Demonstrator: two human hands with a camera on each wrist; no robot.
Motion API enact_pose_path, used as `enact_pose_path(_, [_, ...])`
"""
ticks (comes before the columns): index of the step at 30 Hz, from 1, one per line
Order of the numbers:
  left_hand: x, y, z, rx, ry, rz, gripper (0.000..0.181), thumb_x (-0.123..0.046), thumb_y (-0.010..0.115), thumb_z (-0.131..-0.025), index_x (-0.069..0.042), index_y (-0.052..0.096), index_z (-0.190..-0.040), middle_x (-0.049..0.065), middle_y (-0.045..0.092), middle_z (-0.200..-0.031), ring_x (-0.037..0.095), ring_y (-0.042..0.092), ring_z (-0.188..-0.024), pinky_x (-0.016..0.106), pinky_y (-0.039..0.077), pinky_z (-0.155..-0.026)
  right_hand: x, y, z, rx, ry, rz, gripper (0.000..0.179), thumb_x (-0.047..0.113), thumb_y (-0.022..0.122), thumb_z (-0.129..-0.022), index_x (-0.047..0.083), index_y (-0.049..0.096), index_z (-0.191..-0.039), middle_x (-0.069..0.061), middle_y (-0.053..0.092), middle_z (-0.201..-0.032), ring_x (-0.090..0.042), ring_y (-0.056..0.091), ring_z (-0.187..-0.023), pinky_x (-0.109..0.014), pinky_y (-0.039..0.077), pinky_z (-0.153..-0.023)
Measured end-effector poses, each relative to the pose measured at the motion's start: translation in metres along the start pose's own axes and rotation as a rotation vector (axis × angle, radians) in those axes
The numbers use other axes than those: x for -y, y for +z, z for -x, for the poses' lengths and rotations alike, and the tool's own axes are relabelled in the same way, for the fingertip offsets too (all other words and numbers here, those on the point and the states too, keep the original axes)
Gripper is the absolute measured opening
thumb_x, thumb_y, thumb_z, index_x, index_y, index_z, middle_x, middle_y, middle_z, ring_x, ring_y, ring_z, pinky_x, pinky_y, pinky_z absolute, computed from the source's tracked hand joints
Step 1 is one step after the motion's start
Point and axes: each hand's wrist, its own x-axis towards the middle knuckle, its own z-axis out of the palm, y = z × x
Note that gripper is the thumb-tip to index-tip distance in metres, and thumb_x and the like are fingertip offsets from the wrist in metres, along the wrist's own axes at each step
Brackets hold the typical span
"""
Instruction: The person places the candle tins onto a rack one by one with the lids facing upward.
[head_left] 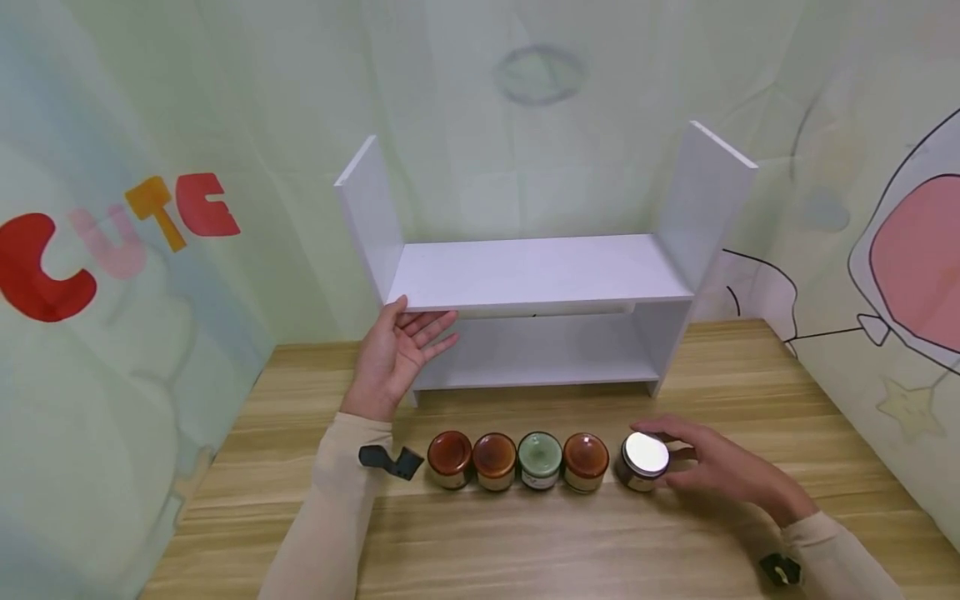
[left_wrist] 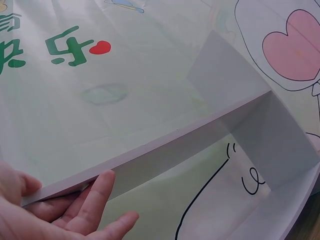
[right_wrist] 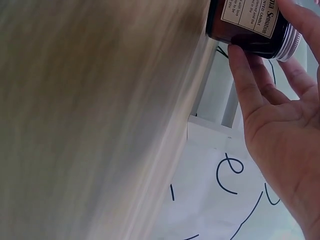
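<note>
A white two-tier shelf (head_left: 540,271) stands on the table. My left hand (head_left: 393,358) holds the front edge of its upper board near the left end, thumb above and fingers below; the left wrist view shows that board edge (left_wrist: 150,146) between them. At the right, my right hand (head_left: 720,467) grips a dark scented candle jar (head_left: 643,462) with a silvery lid. In the right wrist view, fingers and thumb lie on either side of the candle jar (right_wrist: 245,25), whose label faces the camera.
Left of the gripped jar stand several more jars in a row: a red-brown jar (head_left: 450,458), an amber jar (head_left: 495,461), a green jar (head_left: 540,458) and another amber jar (head_left: 586,461). Upright side panels (head_left: 708,200) rise at the shelf's ends. Printed cloth (head_left: 465,108) hangs behind the wooden table (head_left: 525,542).
</note>
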Motion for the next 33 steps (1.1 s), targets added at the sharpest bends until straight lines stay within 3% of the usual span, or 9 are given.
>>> enact_pose_path(10, [0.0007,-0.0004,-0.0008,-0.002,-0.001,0.007,0.036,-0.033,0.045,-0.11,-0.004,0.062,-0.098,0.014,0.074,-0.104,0.028,0.073,-0.108,0.062,0.037,-0.112,-0.001,0.0035,-0.0014,-0.01,0.027,0.015,0.067,0.03,0.083,-0.087,0.014,0.052,-0.144,-0.001,0.06,-0.136,-0.005,0.058,-0.12,-0.021,0.049,-0.098])
enact_pose_path(19, [-0.0003,0.0003,-0.0008,-0.006,-0.004,-0.005,0.037,-0.033,0.042,-0.111,-0.004,0.064,-0.102,0.013,0.075,-0.104,0.027,0.073,-0.108,0.054,0.053,-0.099,0.0007,0.0021,-0.0027,0.004,0.044,-0.056,0.058,0.027,0.082,-0.088,0.017,0.054,-0.138,-0.001,0.06,-0.131,-0.009,0.059,-0.119,-0.026,0.052,-0.097])
enact_pose_path(27, [-0.0005,0.0004,-0.0006,-0.006,0.002,0.006,0.037,-0.033,0.044,-0.11,-0.004,0.063,-0.095,0.015,0.074,-0.104,0.028,0.073,-0.107,0.058,0.047,-0.104,-0.0003,0.0018,-0.0026,0.005,0.076,-0.089,0.055,0.027,0.081,-0.088,0.02,0.055,-0.136,-0.001,0.062,-0.13,-0.011,0.06,-0.118,-0.027,0.053,-0.096])
enact_pose_path(33, [-0.0003,0.0008,0.0004,-0.004,0.003,-0.003,0.037,-0.033,0.044,-0.11,-0.005,0.063,-0.095,0.014,0.074,-0.105,0.028,0.073,-0.108,0.057,0.05,-0.102,0.0003,0.0024,-0.0026,0.011,0.078,-0.104,0.055,0.027,0.081,-0.089,0.018,0.055,-0.137,-0.003,0.062,-0.129,-0.012,0.061,-0.118,-0.026,0.052,-0.097])
